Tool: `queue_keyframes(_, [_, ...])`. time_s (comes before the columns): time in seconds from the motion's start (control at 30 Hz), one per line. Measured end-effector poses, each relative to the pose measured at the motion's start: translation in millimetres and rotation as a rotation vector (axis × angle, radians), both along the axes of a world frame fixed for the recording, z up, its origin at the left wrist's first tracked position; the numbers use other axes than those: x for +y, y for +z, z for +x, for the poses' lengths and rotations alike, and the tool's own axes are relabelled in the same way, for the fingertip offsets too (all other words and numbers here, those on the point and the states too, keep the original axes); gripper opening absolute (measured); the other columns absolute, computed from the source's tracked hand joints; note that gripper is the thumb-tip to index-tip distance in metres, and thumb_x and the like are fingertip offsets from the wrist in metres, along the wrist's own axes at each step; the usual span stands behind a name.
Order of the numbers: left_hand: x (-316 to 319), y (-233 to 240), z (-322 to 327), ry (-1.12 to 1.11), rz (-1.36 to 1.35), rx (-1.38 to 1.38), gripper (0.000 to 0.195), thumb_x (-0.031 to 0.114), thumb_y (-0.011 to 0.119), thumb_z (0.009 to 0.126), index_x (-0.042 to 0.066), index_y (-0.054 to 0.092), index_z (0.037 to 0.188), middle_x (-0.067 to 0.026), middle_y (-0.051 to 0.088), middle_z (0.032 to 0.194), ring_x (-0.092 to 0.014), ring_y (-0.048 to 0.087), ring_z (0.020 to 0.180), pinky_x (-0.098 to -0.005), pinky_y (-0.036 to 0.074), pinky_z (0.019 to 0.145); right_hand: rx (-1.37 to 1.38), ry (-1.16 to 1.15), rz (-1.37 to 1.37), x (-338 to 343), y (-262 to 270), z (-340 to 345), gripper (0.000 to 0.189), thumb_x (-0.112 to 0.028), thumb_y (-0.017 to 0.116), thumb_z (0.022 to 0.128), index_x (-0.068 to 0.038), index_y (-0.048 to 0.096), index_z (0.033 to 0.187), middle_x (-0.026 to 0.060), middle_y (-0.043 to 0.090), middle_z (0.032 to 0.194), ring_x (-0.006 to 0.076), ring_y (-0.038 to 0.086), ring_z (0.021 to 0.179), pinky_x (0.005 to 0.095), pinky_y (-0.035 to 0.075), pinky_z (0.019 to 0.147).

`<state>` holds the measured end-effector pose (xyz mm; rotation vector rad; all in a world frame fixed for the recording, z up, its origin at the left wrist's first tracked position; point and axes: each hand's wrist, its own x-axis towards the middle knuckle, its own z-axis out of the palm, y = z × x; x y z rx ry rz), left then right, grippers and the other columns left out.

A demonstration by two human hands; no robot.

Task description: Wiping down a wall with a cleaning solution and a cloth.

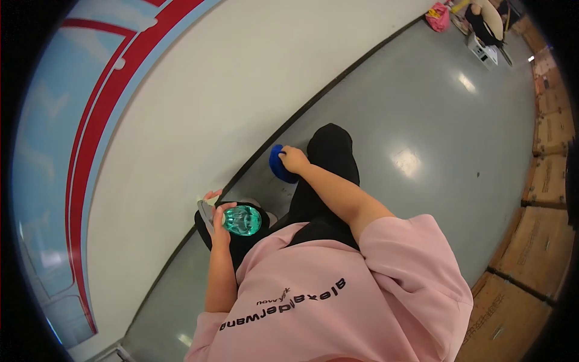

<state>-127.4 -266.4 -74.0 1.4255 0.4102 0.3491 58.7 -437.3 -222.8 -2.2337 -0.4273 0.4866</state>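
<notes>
My left hand (220, 228) is closed around the neck of a clear teal spray bottle (243, 221), above my left knee and close to the wall. A grey and pale green part, seemingly its spray head (206, 215), shows on the wall side of the hand; its trigger is not plain. My right hand (295, 160) grips a bunched blue cloth (281, 166) beside my bent right leg, near the foot of the wall. The fingers partly cover the cloth, and whether it touches the wall cannot be told.
A white wall (217, 81) with red and blue graphics meets the grey floor (420, 117) at a dark baseboard (325, 88). Wooden crates (533, 249) line the right side. At the upper right, another person (486, 22) is by a white box (483, 53) and a pink bag (438, 17).
</notes>
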Motion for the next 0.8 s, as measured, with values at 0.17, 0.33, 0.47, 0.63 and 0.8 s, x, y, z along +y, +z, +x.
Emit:
queue_keyframes(0.17, [11,-12,-11,-0.025,0.146,0.049,0.042,0.027,0.052,0.082,0.001,0.041,0.113,-0.0127,0.046,0.116,-0.018,0.059,0.077,-0.0282,0.042,0.073,0.866,-0.137,0.331,2,7,-4,0.051,-0.035,0.069,0.069,0.008,0.059,0.094,0.0181,0.06,0.095,0.0283,0.059,0.087,0.0404,0.047,0.069])
queue_keyframes(0.33, [-4,-18,-4,-0.025,0.257,0.064,0.039,0.022,0.051,0.082,0.003,0.043,0.115,-0.0083,0.051,0.111,-0.016,0.058,0.08,-0.0303,0.04,0.076,0.422,0.111,0.042,0,21,-15,0.048,-0.035,0.073,0.061,0.001,0.063,0.092,0.0162,0.06,0.097,0.0317,0.059,0.085,0.0389,0.047,0.076])
queue_keyframes(0.47, [-10,-29,-1,-0.033,0.24,0.1,0.037,0.022,0.05,0.083,0.005,0.044,0.114,-0.0071,0.052,0.107,-0.014,0.058,0.077,-0.0289,0.041,0.072,-0.402,0.233,0.121,13,57,-30,0.042,-0.032,0.072,0.058,-0.003,0.065,0.088,0.0156,0.061,0.097,0.0325,0.055,0.095,0.0384,0.042,0.087])
queue_keyframes(0.63, [-12,-30,11,-0.219,0.134,0.047,0.036,0.017,0.056,0.081,0.002,0.043,0.112,-0.0085,0.051,0.106,-0.016,0.06,0.073,-0.0284,0.046,0.069,-0.049,0.36,0.557,34,71,-41,0.036,-0.026,0.07,0.063,-0.002,0.064,0.089,0.0136,0.061,0.09,0.0257,0.057,0.088,0.0367,0.043,0.081])
queue_keyframes(0.8, [-11,-17,17,-0.207,0.264,0.024,0.038,0.015,0.059,0.079,0.002,0.044,0.112,-0.0092,0.054,0.097,-0.015,0.06,0.072,-0.0271,0.046,0.067,0.487,0.22,0.726,31,105,-51,0.032,-0.014,0.062,0.074,0.0,0.054,0.102,0.0066,0.057,0.087,0.0123,0.053,0.083,0.0276,0.042,0.076])
